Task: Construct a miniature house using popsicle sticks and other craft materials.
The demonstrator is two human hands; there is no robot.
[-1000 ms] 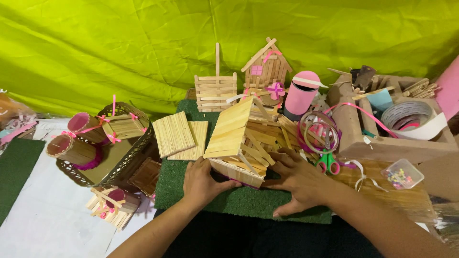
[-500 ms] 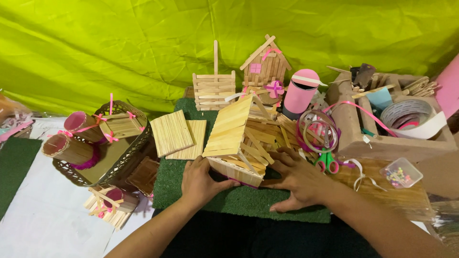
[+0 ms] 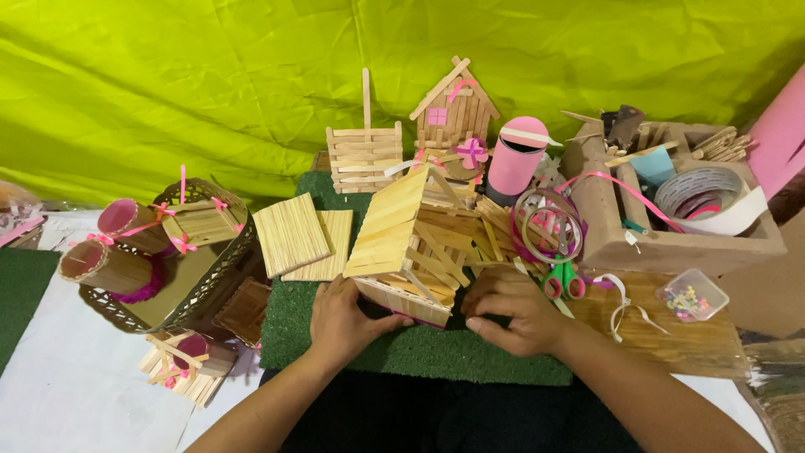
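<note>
- Yellow-green cloth (image 3: 168,84) hangs as the backdrop in the head view, above a crowded craft table with a white surface (image 3: 67,394) on the left and a green turf mat (image 3: 419,348) in the middle.
- Since a second ago little has moved: both hands stay at the near edge of the stick house (image 3: 402,243), and the view has only shifted slightly. I judge this a spell of steady holding or pressing at the base, not a repositioning.
- Left hand (image 3: 344,323) curls against the near-left bottom edge of the house, fingers touching its wall.
- Right hand (image 3: 511,315) lies with bent fingers at the near-right corner of the base; whether it pinches anything I cannot tell.
- The house stands on the mat, its slatted roof tilted towards the left.
- Edges: flat stick panels (image 3: 293,235) lie just left of it, the brown basket (image 3: 168,285) farther left, scissors (image 3: 563,281) and ribbon rolls (image 3: 545,222) close on the right, a cardboard box (image 3: 671,243) beyond.
- Open room is only the near strip of mat between the wrists; finished pieces crowd the far edge.
</note>
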